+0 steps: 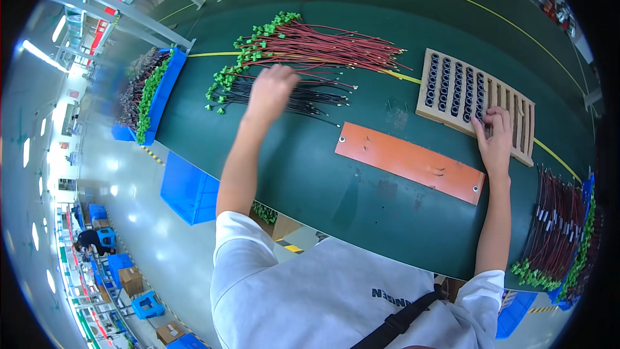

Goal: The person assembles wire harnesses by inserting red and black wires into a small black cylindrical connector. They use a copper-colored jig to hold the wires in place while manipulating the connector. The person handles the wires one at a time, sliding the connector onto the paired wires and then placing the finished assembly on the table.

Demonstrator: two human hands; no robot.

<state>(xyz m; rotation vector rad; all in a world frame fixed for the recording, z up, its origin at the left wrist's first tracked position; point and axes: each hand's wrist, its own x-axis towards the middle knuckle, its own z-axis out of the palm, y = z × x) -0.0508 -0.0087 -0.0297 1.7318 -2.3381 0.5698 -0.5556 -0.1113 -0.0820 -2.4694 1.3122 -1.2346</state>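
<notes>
My left hand (pixel 274 92) hangs over the wires on the table with its fingers curled together. Whatever is between its fingertips is hidden. Beside and under it lie a bundle of black wires (pixel 316 95) and a larger bundle of red wires (pixel 342 46), both with green connectors (pixel 248 52) at their left ends. My right hand (pixel 496 130) is at the near edge of a slotted wooden rack (pixel 445 116). Its thumb and fingers are bent in by the last filled row of black rings (pixel 459 90); what they grip cannot be made out.
An orange strip (pixel 410 163) with a metal eyelet at each end lies on the green table (pixel 310 174). Blue bins of wires stand at the left (pixel 161 100) and right (pixel 586 220) edges. A metal frame (pixel 129 10) rises at the far left.
</notes>
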